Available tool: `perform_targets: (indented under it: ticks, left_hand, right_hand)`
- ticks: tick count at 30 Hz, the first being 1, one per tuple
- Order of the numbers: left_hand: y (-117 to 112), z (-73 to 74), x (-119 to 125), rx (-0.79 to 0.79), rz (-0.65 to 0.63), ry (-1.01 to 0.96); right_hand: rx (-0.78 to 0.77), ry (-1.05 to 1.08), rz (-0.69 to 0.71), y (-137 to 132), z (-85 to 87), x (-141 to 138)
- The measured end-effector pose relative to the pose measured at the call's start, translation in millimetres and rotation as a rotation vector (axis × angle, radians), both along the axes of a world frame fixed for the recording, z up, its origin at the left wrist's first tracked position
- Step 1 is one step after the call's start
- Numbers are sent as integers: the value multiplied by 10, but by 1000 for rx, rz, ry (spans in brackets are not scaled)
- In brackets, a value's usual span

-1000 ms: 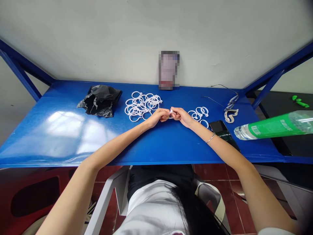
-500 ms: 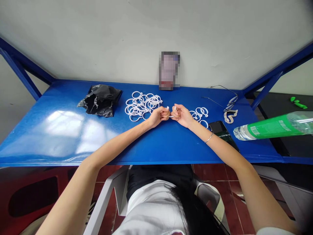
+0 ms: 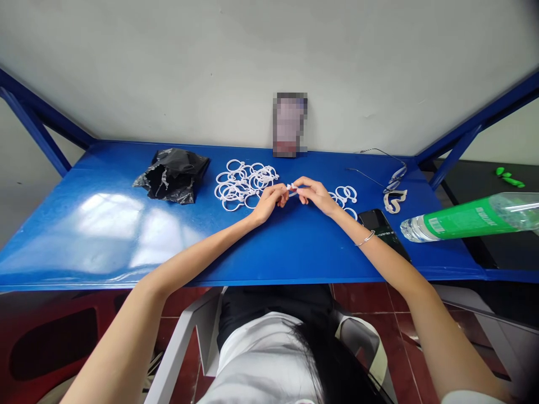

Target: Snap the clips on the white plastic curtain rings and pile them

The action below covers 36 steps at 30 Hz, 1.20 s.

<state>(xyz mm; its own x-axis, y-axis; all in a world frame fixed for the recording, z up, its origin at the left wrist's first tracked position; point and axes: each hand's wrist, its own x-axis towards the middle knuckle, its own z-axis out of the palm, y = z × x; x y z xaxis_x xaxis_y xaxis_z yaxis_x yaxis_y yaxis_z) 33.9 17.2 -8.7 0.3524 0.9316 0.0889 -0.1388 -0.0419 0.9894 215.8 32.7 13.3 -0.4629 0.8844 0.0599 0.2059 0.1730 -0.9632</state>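
Between my hands is a white plastic curtain ring [image 3: 293, 192], with small white knobs at its top. My left hand [image 3: 268, 203] is closed, its thumb and forefinger pinching the ring's left side. From the right, the fingertips of my right hand [image 3: 315, 196] press on the ring near the knobs, with the other fingers curled loosely. Part of the ring is hidden by my fingers. A pile of similar white rings [image 3: 231, 189] lies just left of my left hand. Several more rings [image 3: 347, 192] lie beyond my right wrist, partly covered by it.
A crumpled black plastic bag [image 3: 174, 174] lies left on the blue table [image 3: 269, 252]. A blurred-out phone-like object [image 3: 289, 124] leans against the wall. At right are eyeglasses [image 3: 397, 177], a white-banded item [image 3: 393, 202], a dark phone [image 3: 381, 230] and a green-labelled bottle [image 3: 467, 219].
Both hands have turned from tight fists to fingertip pinches on the ring. My right hand's fingers have uncurled and its forefinger now reaches left to the knobs.
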Motion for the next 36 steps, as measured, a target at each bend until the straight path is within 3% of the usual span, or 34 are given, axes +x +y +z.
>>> perform_targets:
  ticks: [2,4,6,8,13,17,21,24,31,36]
  left_hand:
    - [-21,-9,-22,220,108,205]
    - [-18,-14,-47,469,234,435]
    - [8,-19,-71,677,347,663]
    - [42,-20,-88,778,417,859]
    - [81,-4,-106,692,525,1109]
    - [75,-31,-109,622,588,1124]
    - [86,-88,-121,649,637,988]
    - [80,-92,-120,758,548,891]
    - [19,-55,-49,1102,-12,908]
    - [62,-92,-51,1123,-90,1018]
  right_hand:
    - [310,-304,-62,44,83,124]
    - [487,-568,-143,102,174,278]
    - [519,-782,-169,173,247,445]
    - [453,-903,-105,246,289,604]
    - [244,-950,157,356,271,819]
    - [258,-970,132,344,244,775]
    - [289,-872,69,303,252,682]
    - [287,-696,20,263,254,602]
    - [242,-416,-3,134,108,291]
    - [229,-378,17,69,22,152]
